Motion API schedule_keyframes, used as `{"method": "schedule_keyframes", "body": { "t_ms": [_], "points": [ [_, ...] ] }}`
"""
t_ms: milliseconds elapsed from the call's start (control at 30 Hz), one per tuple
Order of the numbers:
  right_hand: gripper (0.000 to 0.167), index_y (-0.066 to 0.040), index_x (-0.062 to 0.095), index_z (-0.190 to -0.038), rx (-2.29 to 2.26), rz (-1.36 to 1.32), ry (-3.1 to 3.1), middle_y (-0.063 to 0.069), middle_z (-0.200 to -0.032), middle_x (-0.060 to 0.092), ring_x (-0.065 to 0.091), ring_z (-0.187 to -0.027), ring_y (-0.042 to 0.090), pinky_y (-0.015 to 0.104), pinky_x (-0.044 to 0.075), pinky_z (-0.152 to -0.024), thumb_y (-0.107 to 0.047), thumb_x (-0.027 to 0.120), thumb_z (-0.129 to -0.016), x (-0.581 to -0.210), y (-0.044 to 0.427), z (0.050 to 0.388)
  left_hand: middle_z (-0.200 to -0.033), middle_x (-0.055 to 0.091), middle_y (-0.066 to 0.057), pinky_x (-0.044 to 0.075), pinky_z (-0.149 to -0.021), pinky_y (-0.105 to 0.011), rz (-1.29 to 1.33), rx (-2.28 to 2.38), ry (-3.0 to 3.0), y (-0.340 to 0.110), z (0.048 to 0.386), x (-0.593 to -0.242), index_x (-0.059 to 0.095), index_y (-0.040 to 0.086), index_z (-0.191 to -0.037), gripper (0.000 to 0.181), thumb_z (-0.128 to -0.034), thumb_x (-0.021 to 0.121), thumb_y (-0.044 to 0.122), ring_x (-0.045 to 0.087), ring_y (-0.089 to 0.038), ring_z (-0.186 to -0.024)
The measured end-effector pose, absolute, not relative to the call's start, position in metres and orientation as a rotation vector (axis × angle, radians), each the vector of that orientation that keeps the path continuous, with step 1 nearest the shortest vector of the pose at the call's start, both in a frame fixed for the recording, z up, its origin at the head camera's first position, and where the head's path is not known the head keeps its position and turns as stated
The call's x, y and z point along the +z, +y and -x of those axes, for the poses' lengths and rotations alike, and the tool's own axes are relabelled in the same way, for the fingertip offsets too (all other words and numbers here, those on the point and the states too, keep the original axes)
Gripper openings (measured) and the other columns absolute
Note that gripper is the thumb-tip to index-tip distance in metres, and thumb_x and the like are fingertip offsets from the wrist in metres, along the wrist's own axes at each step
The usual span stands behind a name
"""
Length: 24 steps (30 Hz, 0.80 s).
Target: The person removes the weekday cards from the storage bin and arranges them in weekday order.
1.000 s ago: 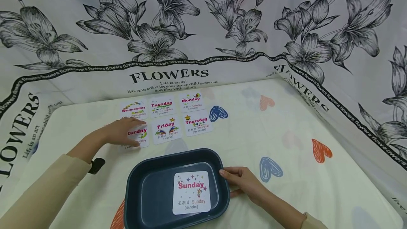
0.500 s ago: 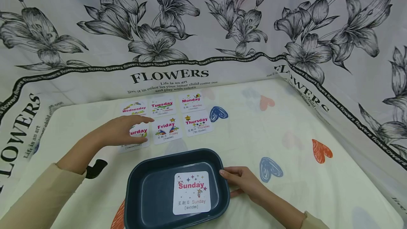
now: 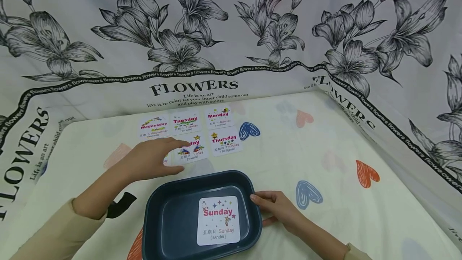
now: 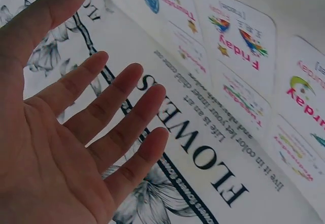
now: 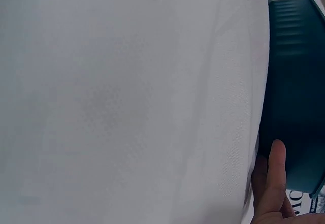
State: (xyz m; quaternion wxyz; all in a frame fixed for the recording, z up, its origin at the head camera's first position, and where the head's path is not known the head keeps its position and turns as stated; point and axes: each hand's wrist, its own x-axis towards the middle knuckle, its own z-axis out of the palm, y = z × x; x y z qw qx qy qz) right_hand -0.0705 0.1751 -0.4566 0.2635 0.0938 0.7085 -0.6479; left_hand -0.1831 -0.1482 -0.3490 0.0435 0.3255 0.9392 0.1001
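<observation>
In the head view my left hand (image 3: 151, 159) hovers over the day cards with its fingers apart and nothing between them. It partly covers the Friday card (image 3: 193, 153) and hides nearly all of the Saturday card, whose printed side shows in the left wrist view as a Saturday card (image 4: 307, 92). My right hand (image 3: 279, 210) holds the right rim of a dark blue tray (image 3: 173, 183), thumb at the rim and fingers against the outer wall. Inside the tray a Sunday card (image 3: 218, 220) lies flat, face up, toward the right side.
Behind the left hand lie a Wednesday card (image 3: 153, 127), a Tuesday card (image 3: 185, 120) and a Monday card (image 3: 219, 117). A Thursday card (image 3: 225, 141) sits right of Friday. A pale cloth with printed hearts covers the table (image 3: 281, 151); a flower-printed curtain (image 3: 249, 39) bounds the back and sides.
My left hand has moved right, from over the Saturday card to over the edge of the Friday card, uncovering the Wednesday card. The right hand and tray have stayed put.
</observation>
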Motion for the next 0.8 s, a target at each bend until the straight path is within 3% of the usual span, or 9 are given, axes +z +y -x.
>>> {"method": "schedule_keyframes", "body": {
  "t_ms": [333, 800],
  "points": [
    [0.064, 0.006, 0.051, -0.126, -1.758, -0.263, 1.916, 0.015, -0.114, 0.064, 0.065, -0.095, 0.025, 0.035, 0.055, -0.061, -0.041, 0.064, -0.084, -0.457, 0.176, 0.069, -0.12, 0.061, -0.005, 0.05, -0.079, -0.047, -1.14, 0.328, 2.763, -0.11, 0.152, -0.343, 0.058, 0.023, -0.124, 0.059, -0.0718, 0.073, 0.047, 0.06, -0.027, -0.105],
    [0.06, 0.005, 0.053, -0.124, -1.759, -0.245, 1.909, 0.014, -0.111, 0.065, 0.066, -0.093, 0.024, 0.035, 0.055, -0.06, -0.04, 0.062, -0.086, -0.459, 0.177, 0.07, -0.113, 0.062, 0.0, 0.051, -0.082, -0.036, -1.158, 0.439, 2.601, -0.072, 0.134, -0.353, 0.061, 0.018, -0.12, 0.049, -0.0767, 0.071, 0.039, 0.059, -0.016, -0.099]
  ]
}}
